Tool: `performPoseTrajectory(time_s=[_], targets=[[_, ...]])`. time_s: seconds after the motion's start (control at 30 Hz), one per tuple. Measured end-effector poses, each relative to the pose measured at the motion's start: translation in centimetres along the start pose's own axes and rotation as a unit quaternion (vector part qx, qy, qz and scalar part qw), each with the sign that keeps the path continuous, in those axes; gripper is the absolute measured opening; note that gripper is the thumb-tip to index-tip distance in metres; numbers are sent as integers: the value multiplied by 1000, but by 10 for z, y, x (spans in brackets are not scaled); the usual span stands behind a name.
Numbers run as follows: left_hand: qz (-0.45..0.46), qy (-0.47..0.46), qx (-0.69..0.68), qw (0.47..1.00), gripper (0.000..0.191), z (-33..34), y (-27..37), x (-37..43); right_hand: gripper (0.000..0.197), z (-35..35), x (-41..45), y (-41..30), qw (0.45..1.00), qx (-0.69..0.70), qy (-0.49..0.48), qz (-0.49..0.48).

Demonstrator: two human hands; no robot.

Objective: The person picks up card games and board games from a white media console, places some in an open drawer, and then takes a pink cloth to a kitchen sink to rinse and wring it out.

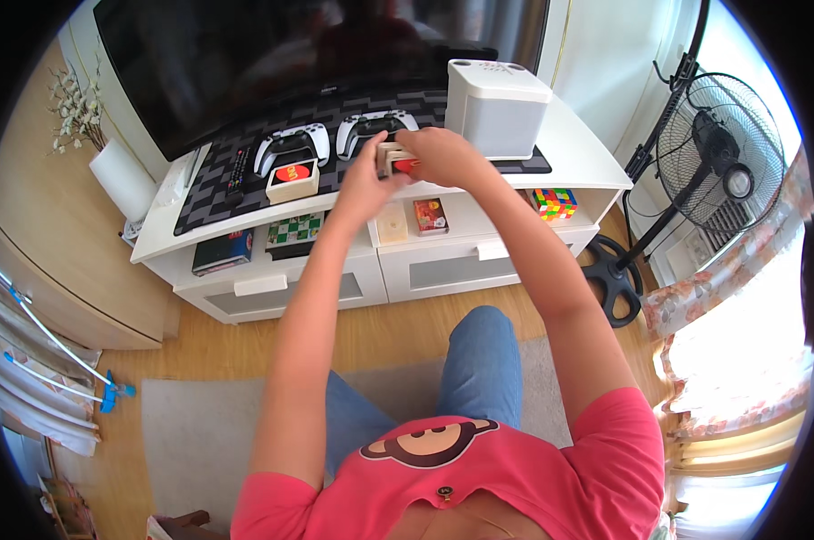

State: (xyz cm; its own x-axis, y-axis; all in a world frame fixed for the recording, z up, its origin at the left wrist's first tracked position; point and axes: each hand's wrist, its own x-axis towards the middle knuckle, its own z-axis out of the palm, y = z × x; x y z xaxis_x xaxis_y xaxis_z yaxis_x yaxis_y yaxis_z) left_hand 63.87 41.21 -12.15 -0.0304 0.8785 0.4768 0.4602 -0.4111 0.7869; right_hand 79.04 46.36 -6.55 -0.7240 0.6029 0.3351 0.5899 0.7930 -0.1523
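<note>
Both hands are raised over the front edge of a white TV stand (353, 200). Between them is a small stack of UNO playing cards (388, 155), with part of a red card face showing. My left hand (366, 185) grips the stack from the left, thumb up along its side. My right hand (447, 156) wraps over its right end, and its fingers hide much of the cards. A second, thicker UNO card stack (293, 181) lies on the dark patterned mat (208, 192), left of my left hand. Two white game controllers (292, 145) rest just behind.
A white speaker-like box (505, 111) stands right of my hands, before a large television (245, 61). A remote control (237, 177) lies left. The lower shelf holds a cube puzzle (554, 204), a small card box (431, 216) and a checkered board (295, 231). A pedestal fan (717, 148) stands right.
</note>
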Motion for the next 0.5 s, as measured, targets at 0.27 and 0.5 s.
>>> performPoseTrajectory(time_s=[0.27, 0.5], targets=[[-64, 9, 98, 993, 23, -3, -46, 29, 57, 45, 15, 35, 993, 32, 114, -3], [-29, -16, -127, 991, 49, -2, -61, 35, 65, 43, 21, 25, 987, 91, 112, -67]])
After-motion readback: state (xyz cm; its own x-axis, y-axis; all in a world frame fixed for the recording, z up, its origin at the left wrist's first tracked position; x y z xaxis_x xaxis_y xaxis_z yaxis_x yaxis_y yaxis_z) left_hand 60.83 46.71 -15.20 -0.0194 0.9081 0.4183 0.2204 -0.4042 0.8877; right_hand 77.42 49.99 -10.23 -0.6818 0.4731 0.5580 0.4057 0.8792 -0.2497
